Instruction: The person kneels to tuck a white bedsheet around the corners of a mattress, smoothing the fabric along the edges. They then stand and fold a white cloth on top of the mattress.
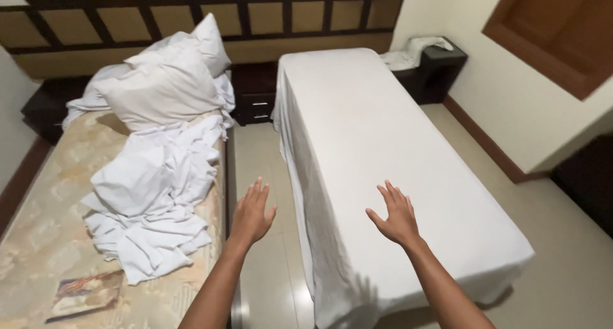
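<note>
My left hand (251, 213) hovers open over the narrow floor gap between two beds, fingers spread, holding nothing. My right hand (396, 215) is open too, palm down just above the white sheet (377, 131) that covers the right bed and hangs down its sides. On the left bed, a bare patterned mattress (38, 239) carries a crumpled heap of white linen (150, 201) and white pillows (163, 80) piled near the headboard.
A dark nightstand (254, 92) stands between the beds at the wall. Another dark side table (440, 70) with a white cloth on it sits in the far right corner. A flat printed booklet (83, 295) lies on the left mattress. A wooden door (562, 29) is upper right.
</note>
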